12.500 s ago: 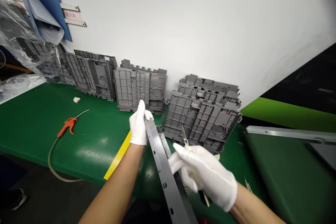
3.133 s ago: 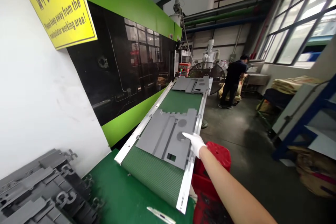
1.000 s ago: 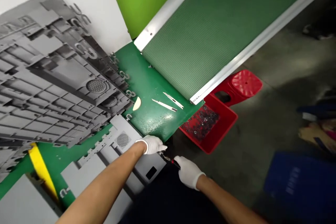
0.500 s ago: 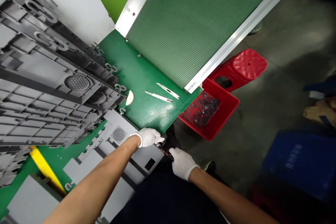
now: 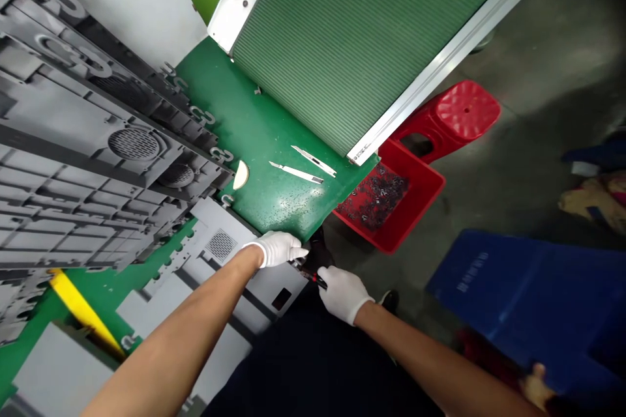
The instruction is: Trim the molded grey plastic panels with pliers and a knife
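Note:
My left hand (image 5: 281, 249), in a white glove, is closed at the top right end of a grey plastic panel (image 5: 288, 283), its thumb and fingers together at the edge. My right hand (image 5: 345, 294), also gloved, is closed round the handle of pliers (image 5: 313, 277) with black and red grips. The jaws point at the panel's end beside my left fingertips; small details there are hidden. The panel has a round-hole grille (image 5: 222, 245) and a dark rectangular window (image 5: 280, 300). Two craft knives (image 5: 296, 173) lie on the green tabletop (image 5: 264, 137) beyond my hands.
Grey moulded panels (image 5: 98, 163) stand stacked at left. A ribbed green conveyor belt (image 5: 372, 32) runs at the back. A red bin (image 5: 415, 208) holds dark scraps beside a red stool (image 5: 467, 114). Another person's hand (image 5: 538, 388) is at a blue crate (image 5: 528, 300).
The blue crate at right has moved left, closer to me, and another person's hand now shows at it. My hands stay nearly in place; the view has shifted slightly.

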`<action>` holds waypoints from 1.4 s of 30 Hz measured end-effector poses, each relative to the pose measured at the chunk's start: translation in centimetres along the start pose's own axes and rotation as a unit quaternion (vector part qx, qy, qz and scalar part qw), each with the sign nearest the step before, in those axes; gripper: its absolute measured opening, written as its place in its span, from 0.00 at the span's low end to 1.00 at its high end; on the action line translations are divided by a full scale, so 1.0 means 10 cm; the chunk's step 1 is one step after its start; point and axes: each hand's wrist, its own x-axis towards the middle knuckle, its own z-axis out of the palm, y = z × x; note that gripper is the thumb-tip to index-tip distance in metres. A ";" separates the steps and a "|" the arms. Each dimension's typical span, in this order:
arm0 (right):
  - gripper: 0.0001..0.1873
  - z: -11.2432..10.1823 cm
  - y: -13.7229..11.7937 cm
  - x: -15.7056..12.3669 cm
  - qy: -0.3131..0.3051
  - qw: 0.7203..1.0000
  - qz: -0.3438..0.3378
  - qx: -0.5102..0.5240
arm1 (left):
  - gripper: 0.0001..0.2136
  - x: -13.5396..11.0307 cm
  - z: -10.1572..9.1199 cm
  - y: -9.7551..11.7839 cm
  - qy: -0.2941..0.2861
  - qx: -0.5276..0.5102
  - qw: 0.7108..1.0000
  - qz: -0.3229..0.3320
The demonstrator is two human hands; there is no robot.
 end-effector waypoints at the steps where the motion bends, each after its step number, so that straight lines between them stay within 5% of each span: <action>1: 0.09 0.00 0.00 0.00 -0.001 1.000 0.001 0.000 | 0.25 0.01 0.01 -0.01 0.001 0.001 1.000 0.001; 13: 0.12 0.03 -0.06 0.04 -0.002 1.000 0.031 0.006 | 0.31 0.08 0.05 -0.08 -0.005 -0.004 1.000 -0.010; 24: 0.11 -0.17 0.10 0.19 -0.040 0.995 -0.050 -0.075 | 0.25 0.06 -0.02 -0.02 -0.023 0.008 1.000 -0.016; 32: 0.11 0.00 0.03 0.14 0.000 1.000 0.004 -0.013 | 0.16 0.12 -0.03 -0.08 -0.034 -0.041 0.999 0.003; 36: 0.10 0.11 0.02 0.02 0.012 1.000 -0.016 0.023 | 0.15 -0.09 -0.11 0.07 -0.030 -0.011 0.996 0.084; 38: 0.14 0.21 0.04 -0.05 -0.022 0.999 0.006 0.033 | 0.16 -0.24 -0.10 0.23 -0.072 0.007 0.987 0.144; 41: 0.14 0.33 0.01 0.19 -0.056 0.997 -0.013 -0.057 | 0.17 -0.20 0.02 0.23 -0.102 -0.045 0.986 0.125; 42: 0.13 0.34 -0.06 0.32 -0.060 0.994 -0.046 -0.075 | 0.16 -0.12 0.08 0.14 -0.120 -0.055 0.977 0.167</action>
